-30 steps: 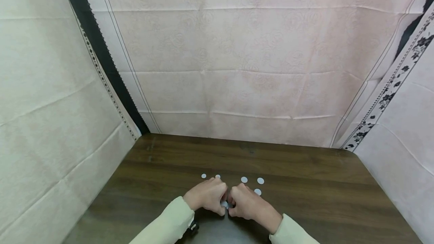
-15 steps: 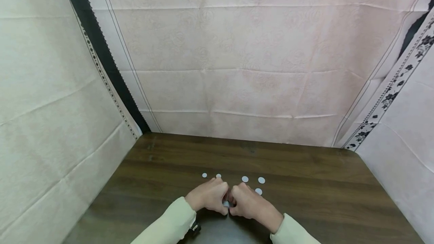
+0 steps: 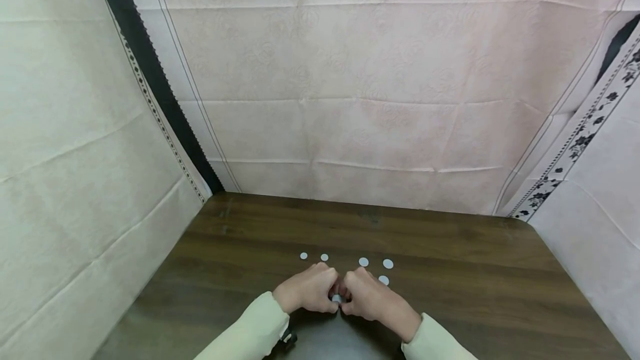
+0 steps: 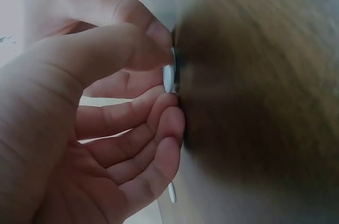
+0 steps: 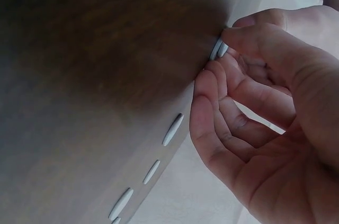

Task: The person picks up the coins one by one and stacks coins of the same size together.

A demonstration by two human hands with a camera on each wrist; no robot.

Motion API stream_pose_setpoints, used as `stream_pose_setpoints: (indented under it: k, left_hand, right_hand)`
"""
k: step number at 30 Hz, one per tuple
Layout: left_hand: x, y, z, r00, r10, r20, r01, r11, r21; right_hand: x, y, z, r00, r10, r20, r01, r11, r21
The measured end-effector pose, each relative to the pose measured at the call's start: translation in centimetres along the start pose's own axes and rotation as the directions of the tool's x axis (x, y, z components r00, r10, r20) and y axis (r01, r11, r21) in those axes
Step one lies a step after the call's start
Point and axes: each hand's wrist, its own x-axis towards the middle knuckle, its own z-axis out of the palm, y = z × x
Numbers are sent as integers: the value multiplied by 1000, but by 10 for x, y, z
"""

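Note:
My left hand (image 3: pixel 309 289) and right hand (image 3: pixel 369 296) meet near the front middle of the wooden table (image 3: pixel 240 304). Between them is a small white disc (image 3: pixel 336 298), with thumb and curled fingers of each hand at its edges. In the left wrist view the thumb and index finger pinch this flat disc (image 4: pixel 168 77) close to the tabletop. From the right wrist, two thin white discs (image 5: pixel 216 49) appear side by side or stacked between thumb and fingers; which cannot be told. The fingertips partly cover them.
Several loose white discs lie beyond the hands: a left pair with one disc (image 3: pixel 304 256), and a right group including a disc (image 3: pixel 388 264). Pale cloth (image 3: pixel 350 99) hangs behind the table and at both sides. A dark band (image 3: pixel 159 79) shows at left.
The head view has shifted slightly. Both hands stay together at the disc with little movement; the loose disc behind my left hand now shows more fully.

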Motion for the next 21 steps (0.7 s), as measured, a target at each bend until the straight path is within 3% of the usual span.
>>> stream_pose_setpoints:
  k: [7, 13, 21]
  left_hand:
    - [-4, 3, -2, 1000, 11, 26, -10, 1000, -21]
    - [-5, 2, -2, 1000, 11, 11, -11, 1000, 2]
    - [-6, -2, 1, 1000, 7, -3, -7, 999, -32]
  right_hand:
    - [0, 1, 0, 1000, 11, 10, -11, 1000, 3]
    - [0, 2, 0, 1000, 14, 16, -14, 1000, -1]
    - [1, 3, -2, 1000, -11, 20, 11, 1000, 23]
